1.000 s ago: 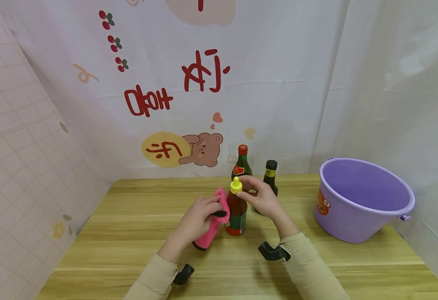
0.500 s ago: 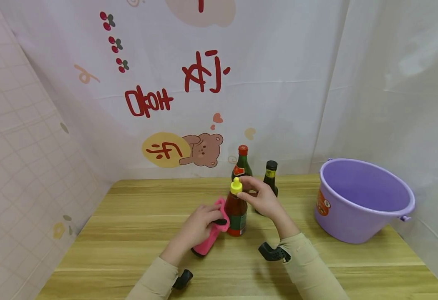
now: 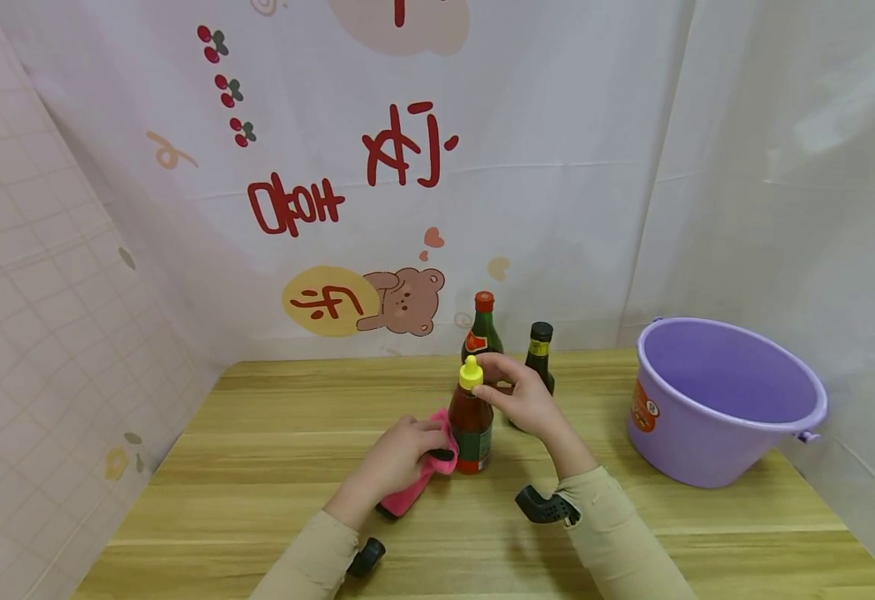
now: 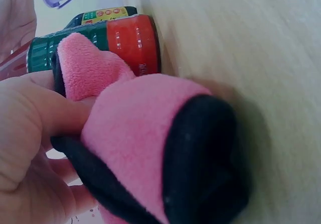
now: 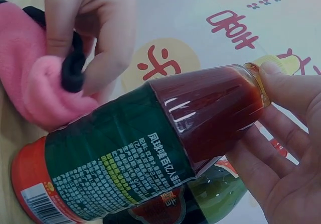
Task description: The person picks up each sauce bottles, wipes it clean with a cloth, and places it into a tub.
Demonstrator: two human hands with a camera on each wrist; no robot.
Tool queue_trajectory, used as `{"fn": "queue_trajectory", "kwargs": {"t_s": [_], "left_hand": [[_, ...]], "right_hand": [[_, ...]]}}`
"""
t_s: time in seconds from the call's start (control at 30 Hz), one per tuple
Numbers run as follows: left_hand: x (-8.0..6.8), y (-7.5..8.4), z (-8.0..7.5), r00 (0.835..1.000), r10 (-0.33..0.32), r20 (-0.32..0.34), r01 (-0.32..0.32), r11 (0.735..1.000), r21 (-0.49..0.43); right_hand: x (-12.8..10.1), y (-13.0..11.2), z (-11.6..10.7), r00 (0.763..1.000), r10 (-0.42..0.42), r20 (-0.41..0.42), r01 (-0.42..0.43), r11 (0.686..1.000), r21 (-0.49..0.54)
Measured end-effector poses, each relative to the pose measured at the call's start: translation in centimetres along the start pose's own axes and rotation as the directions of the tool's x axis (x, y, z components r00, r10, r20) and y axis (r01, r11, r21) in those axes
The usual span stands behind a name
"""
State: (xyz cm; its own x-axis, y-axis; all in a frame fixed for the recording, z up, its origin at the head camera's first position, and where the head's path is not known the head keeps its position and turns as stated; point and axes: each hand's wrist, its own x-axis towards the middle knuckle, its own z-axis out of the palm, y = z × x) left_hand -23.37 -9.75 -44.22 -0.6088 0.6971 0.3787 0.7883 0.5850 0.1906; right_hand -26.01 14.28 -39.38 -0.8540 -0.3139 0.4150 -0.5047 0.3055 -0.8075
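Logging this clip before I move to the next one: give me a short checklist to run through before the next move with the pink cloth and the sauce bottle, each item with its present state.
1. Right hand grips the neck of the sauce bottle under its yellow cap: ok.
2. Bottle base on the table, upright: ok.
3. Left hand holds the pink cloth bunched against the bottle's lower side: ok.
4. Cap fully closed: cannot tell.
5. Two dark bottles, red-capped and black-capped, stand close behind the right hand: not ok, tight space.
6. Purple bucket stands apart from both hands: ok.
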Motion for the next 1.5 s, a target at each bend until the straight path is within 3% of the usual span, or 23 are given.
{"fn": "queue_trajectory", "kwargs": {"t_s": [0.33, 0.77, 0.93, 1.2, 1.5], "left_hand": [[0.5, 0.0, 0.4, 0.998, 0.025, 0.051, -0.028, 0.997, 0.065], [0.4, 0.2, 0.3, 0.994, -0.049, 0.096, 0.046, 0.998, 0.032], [0.0, -0.3, 0.0, 0.995, -0.080, 0.065, 0.079, 0.997, 0.006], [-0.5, -0.9, -1.3, 0.991, -0.124, -0.052, 0.124, 0.992, 0.008], [-0.9, -0.8, -2.5, 0.982, -0.140, -0.128, 0.140, 0.990, -0.007]], "right_hand": [[0.0, -0.2, 0.0, 1.000, -0.026, -0.011, 0.026, 1.000, -0.008], [-0.1, 0.0, 0.1, 0.999, -0.039, -0.001, 0.039, 0.999, -0.005], [0.0, -0.3, 0.0, 0.999, -0.036, 0.005, 0.036, 0.999, -0.009], [0.0, -1.1, -0.3, 0.998, -0.057, 0.022, 0.058, 0.998, -0.032], [-0.1, -1.6, -0.2, 0.992, -0.128, -0.011, 0.125, 0.980, -0.153]]}}
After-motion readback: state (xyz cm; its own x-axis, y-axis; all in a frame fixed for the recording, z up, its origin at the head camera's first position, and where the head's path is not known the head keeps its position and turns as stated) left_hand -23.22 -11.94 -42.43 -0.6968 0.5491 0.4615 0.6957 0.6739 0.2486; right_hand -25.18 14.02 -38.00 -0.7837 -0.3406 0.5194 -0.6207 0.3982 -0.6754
